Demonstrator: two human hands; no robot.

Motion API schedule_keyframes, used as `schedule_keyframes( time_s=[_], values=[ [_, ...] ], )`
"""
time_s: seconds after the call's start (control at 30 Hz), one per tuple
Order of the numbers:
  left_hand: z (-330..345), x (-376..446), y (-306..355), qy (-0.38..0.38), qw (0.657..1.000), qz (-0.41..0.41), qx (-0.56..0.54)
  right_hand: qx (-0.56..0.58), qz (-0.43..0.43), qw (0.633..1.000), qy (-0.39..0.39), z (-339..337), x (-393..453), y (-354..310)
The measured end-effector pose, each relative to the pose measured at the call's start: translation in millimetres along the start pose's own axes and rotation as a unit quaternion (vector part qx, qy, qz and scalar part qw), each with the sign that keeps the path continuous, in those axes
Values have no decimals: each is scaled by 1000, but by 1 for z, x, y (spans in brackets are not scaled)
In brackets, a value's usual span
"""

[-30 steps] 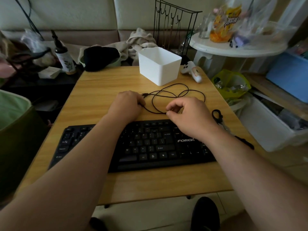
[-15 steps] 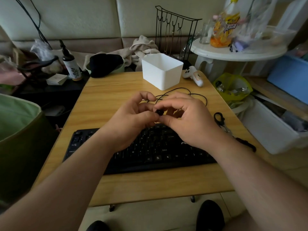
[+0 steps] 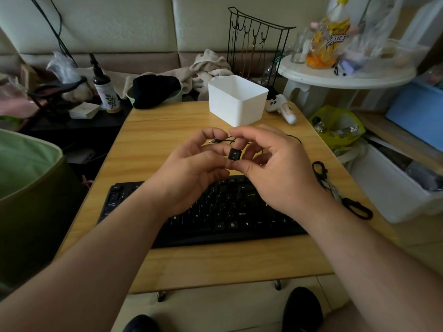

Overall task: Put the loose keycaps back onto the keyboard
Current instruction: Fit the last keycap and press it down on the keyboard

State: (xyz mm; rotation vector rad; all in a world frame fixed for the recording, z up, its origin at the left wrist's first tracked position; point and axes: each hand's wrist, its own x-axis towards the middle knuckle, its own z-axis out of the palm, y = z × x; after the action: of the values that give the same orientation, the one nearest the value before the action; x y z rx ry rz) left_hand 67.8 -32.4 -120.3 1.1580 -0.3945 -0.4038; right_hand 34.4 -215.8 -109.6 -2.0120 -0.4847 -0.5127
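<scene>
Both hands pinch 1 black keycap (image 3: 234,155) above the keyboard (image 3: 227,209) near the table's (image 3: 167,130) front edge, left hand (image 3: 191,173) steadying, right hand (image 3: 275,168) turning legend up, probably to find its slot.

Readable on keyboard (image 3: 225,212) at desk's near edge: B, M, K, O, P, Alt, Ctrl, Shift

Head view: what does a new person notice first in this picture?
A small black keycap, pinched between the left hand and the right hand, held up over the black keyboard. Behind them, a white box stands on the wooden table.
</scene>
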Motion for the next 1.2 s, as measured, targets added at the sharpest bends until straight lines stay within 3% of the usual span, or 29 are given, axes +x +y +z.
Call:
schedule_keyframes(
  time_s=[0.47,0.9,1.2],
  values=[
    [-1,-1,0,6,998,-47,-47,-32,-28,999,15,-2,-6,-4],
    [-7,-8,10,63,997,-43,16,-84,-74,994,-5,6,1,1],
    [-9,-14,4,67,997,-46,9,-53,-57,997,11,13,-6,6]
  ],
)
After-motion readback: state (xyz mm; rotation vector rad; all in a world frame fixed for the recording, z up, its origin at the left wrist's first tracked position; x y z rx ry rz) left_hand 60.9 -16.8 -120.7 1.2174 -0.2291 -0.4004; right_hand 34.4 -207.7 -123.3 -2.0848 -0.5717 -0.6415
